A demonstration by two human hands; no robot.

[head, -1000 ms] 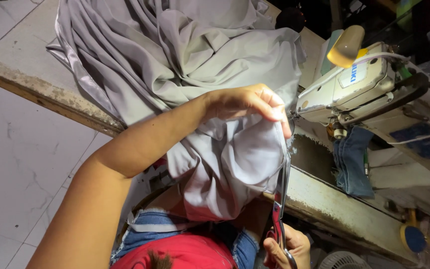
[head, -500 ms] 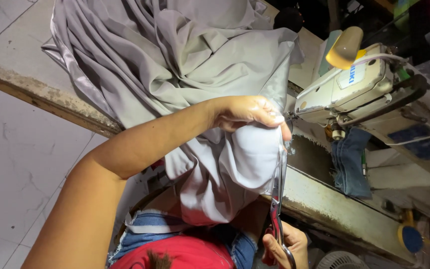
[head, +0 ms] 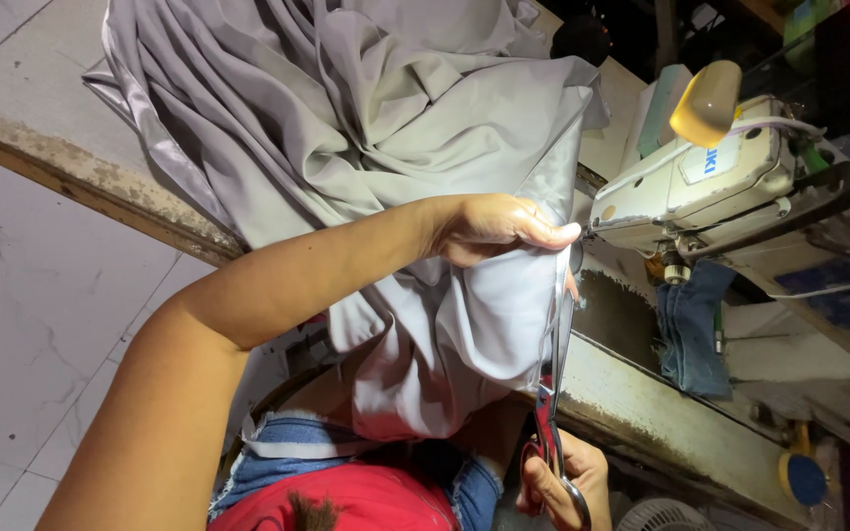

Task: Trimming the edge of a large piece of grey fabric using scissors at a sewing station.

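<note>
The left hand (head: 494,228) pinches the edge of the grey cloth (head: 366,147), which spills off the table (head: 71,162) toward the lap. The right hand (head: 563,482) grips red-handled scissors (head: 553,393), blades along that edge, near the sewing machine (head: 710,177).

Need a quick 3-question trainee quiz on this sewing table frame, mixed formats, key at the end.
1. True or false: the left hand pinches the edge of the grey fabric and holds it up taut.
2. Which tool does the right hand hold? A) a ruler B) red-handled scissors C) a marker pen
3. Fill in: to the right of the fabric, on the table, stands a white sewing ____.

Key
1. True: thumb and fingers grip the fabric edge near the machine.
2. B: the scissors point upward along the held fabric edge.
3. machine: the sewing machine sits beside the heap of fabric.
</note>
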